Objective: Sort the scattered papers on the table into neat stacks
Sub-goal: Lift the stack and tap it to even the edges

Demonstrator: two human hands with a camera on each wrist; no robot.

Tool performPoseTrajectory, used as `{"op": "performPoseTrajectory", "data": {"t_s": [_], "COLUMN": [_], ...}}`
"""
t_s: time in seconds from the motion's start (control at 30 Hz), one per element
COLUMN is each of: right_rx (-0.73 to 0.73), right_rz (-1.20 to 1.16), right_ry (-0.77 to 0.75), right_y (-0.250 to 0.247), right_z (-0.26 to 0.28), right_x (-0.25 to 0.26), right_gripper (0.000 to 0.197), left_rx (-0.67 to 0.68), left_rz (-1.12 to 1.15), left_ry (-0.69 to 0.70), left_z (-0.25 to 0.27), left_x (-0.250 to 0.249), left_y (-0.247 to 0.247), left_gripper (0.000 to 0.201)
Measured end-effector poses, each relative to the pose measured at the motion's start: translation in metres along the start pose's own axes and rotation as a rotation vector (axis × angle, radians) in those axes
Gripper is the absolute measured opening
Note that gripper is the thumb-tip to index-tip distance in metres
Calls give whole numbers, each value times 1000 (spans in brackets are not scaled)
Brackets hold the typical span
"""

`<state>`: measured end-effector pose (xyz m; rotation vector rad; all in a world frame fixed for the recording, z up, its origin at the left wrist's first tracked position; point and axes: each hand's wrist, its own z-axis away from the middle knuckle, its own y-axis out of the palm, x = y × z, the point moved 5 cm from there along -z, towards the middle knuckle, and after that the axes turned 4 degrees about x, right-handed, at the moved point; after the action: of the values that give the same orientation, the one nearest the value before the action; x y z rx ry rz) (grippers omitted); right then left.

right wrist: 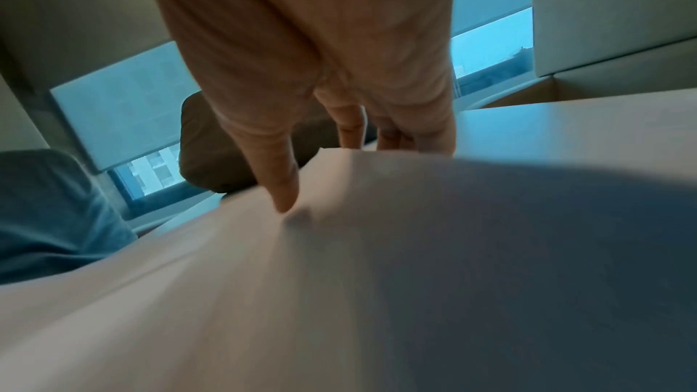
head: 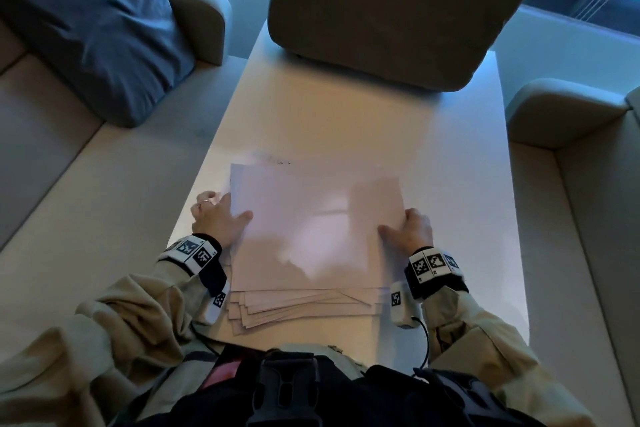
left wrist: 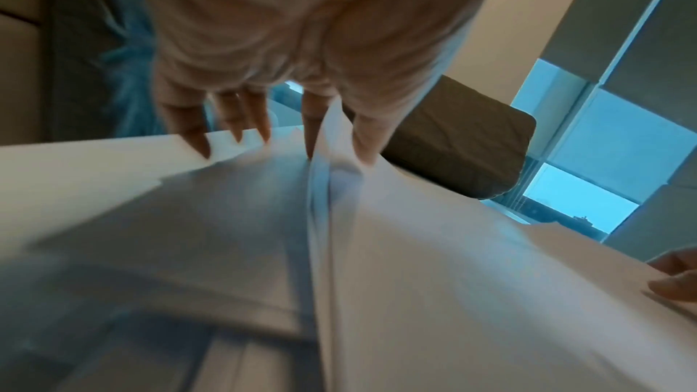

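A: Paper, many white sheets [head: 313, 225], lies in one loose pile on the long white table [head: 450, 156], close to the person's body. The near edges fan out and are not yet even.

B: And the hands?

A: The left hand [head: 218, 218] grips the left edge of the upper sheets. In the left wrist view its thumb [left wrist: 364, 133] is on top and one finger is under the paper, so the sheets are pinched and lifted a little; the other fingers [left wrist: 192, 127] reach down to the lower sheets and the table.

B: The right one?

A: The right hand [head: 412, 227] holds the right edge the same way. Its thumb [right wrist: 279, 178] presses on the top sheet and the fingers curl under the edge.

B: What is around the table?

A: A brown padded chair back [head: 398, 10] stands at the far end, a blue cushion [head: 90, 21] lies on the beige sofa [head: 52, 166] at the left.
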<state>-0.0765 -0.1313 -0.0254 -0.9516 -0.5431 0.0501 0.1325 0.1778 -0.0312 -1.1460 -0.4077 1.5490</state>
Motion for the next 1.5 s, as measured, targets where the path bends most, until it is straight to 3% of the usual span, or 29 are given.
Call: {"op": "performPoseTrajectory", "data": {"t_s": [0.1,0.27,0.33,0.43,0.47,0.57,0.7,0.77,0.83,0.97,1.07,1.1,1.27,1.37,1.5], "right_rx": [5,60,59,70,68,55,63,13,-26,46,11,-22,-50,-67,-52], "right_rz": [13,-76,-116,-281,-348,-467,-470,-516,-706,-1003,-1025,-1036,-1027,-1033,-1128], "right_ry": [8,49,54,76,89,116,124,117,87,-93,-250,-298,-506,-514,-446], "right_y": [9,15,15,14,14,15,16,8,-4,-35,-60,-69,-96,-93,-85], "right_z": [0,-1,-3,-6,-7,-10,-16,-16,-16,11,37,45,66,65,62], "right_x": [6,13,13,8,6,1,-9,-14,-21,-10,14,21,45,40,29], "right_gripper": [72,75,70,45,45,76,83,103,118,97,44,35,32,36,48], "left_rx": [20,-70,-126,-210,-221,-183,-115,-63,-50,-75,-104,-127,-157,-144,-111], "left_rz": [29,106,132,170,224,387,407,534,626,748,804,827,926,929,884], "left_ry": [26,160,225,247,235,105,175,243,294,334,401,432,536,506,509], "left_z": [0,12,17,21,20,16,17,20,20,20,27,31,40,37,36], "left_x": [-3,-21,-30,-35,-34,-28,-35,-42,-44,-48,-58,-63,-78,-74,-75], "left_y": [1,-1,-8,-19,-22,-24,-27,-32,-39,-51,-57,-59,-71,-75,-71], "left_gripper": [56,62,65,85,90,97,59,45,32,33,37,39,52,61,50]}}
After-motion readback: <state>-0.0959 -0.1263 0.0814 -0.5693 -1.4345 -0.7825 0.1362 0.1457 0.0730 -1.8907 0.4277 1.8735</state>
